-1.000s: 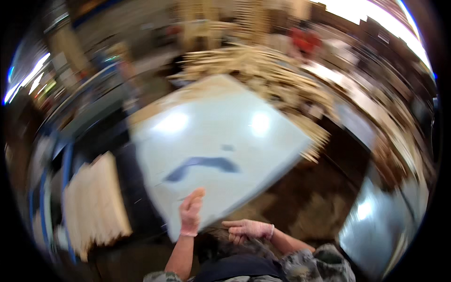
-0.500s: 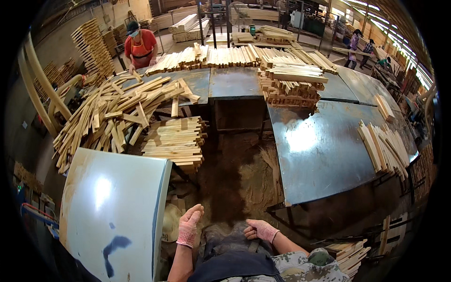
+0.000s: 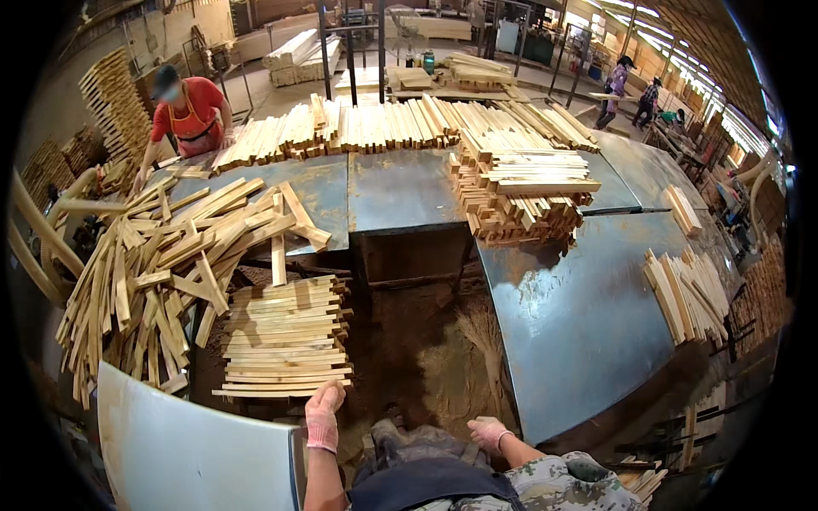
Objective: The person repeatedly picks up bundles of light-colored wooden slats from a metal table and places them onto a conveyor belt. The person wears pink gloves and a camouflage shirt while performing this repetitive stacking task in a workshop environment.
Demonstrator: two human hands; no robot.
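Observation:
My left hand [image 3: 323,416], in a pink-and-white glove with bare fingertips, is at the right front end of a neat stack of wooden strips [image 3: 285,341]. Its fingers are drawn together, and no held thing shows in them. Whether the fingertips touch the nearest strip I cannot tell. My right hand [image 3: 488,433], gloved alike, hangs in front of my right side near the corner of a metal-topped table [image 3: 588,332]. Its fingers are curled in with nothing visible inside.
A loose heap of wooden strips [image 3: 162,281] lies at left, behind a pale metal panel [image 3: 196,443]. Strips line the far table [image 3: 400,192], with a block stack [image 3: 520,187] at its right. A co-worker in red [image 3: 192,119] stands far left. A straw broom [image 3: 484,341] lies below.
My view has moved forward, bringing the stack and tables closer. My left hand is now beside the stack's front end; my right hand has shifted slightly right. The co-worker bends lower.

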